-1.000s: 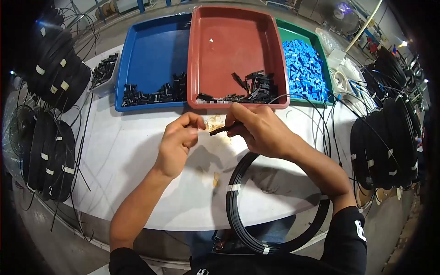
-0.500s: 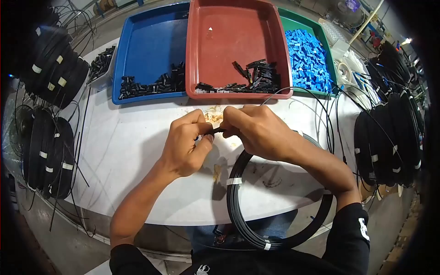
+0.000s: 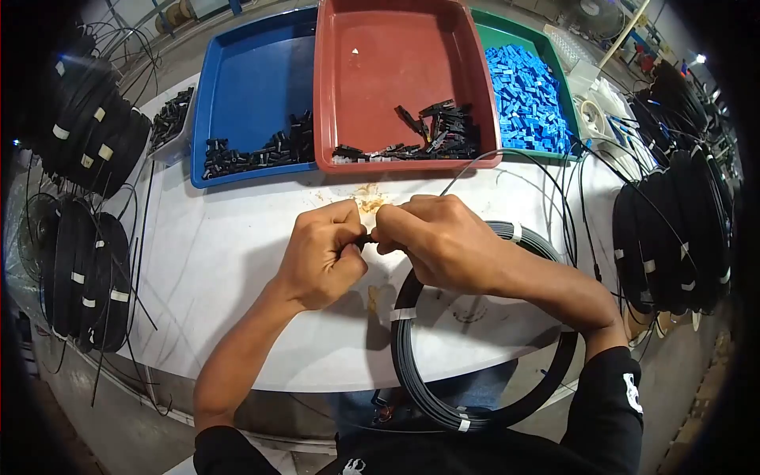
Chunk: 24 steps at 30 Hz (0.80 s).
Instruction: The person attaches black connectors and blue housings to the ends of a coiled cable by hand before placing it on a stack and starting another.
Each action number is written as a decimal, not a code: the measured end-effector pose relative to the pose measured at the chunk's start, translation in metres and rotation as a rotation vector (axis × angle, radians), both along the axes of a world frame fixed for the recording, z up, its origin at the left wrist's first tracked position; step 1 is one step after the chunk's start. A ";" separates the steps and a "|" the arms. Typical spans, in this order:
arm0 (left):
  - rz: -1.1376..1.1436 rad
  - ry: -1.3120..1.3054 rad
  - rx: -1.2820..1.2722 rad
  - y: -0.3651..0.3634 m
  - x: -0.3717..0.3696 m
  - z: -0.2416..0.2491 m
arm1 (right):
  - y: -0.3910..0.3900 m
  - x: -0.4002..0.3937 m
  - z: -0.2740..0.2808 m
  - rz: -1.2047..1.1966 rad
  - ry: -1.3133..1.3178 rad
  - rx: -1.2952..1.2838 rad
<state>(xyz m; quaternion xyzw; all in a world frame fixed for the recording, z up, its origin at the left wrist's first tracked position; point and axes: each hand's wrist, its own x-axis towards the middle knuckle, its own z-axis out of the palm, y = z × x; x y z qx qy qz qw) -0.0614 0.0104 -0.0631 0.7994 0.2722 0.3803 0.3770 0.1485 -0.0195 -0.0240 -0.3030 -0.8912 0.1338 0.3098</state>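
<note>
My left hand (image 3: 323,255) and my right hand (image 3: 439,241) meet over the white table, both closed. A small black connector part (image 3: 364,241) shows in the narrow gap between their fingertips. The left fingers pinch one end of it and the right fingers grip the other; most of it is hidden, so its exact shape cannot be told. Under my right forearm lies a coil of black cable (image 3: 404,348) bound with white tape, reaching past the table's front edge. A thin cable (image 3: 467,165) arcs up behind my right hand.
Along the back stand a blue tray (image 3: 253,87) and a red tray (image 3: 396,71) with black parts, and a green tray (image 3: 564,79) of blue connectors (image 3: 522,99). A small bin of black parts (image 3: 172,119) sits left. Cable coils hang at left (image 3: 87,269) and right (image 3: 673,229).
My hands have come slightly closer together, and less of the black part shows between them. The view has shifted a little; the trays and coil stay in place.
</note>
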 end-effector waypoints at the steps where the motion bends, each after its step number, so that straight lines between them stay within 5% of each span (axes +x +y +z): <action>1: -0.026 0.017 -0.011 0.000 -0.001 0.002 | -0.002 -0.001 0.001 -0.001 0.001 0.001; 18: -0.074 0.165 0.025 0.003 -0.008 0.018 | 0.006 0.003 0.008 -0.050 0.077 -0.267; 24: -0.265 -0.537 -0.651 0.024 -0.024 0.001 | 0.029 0.025 0.016 -0.103 0.255 -0.430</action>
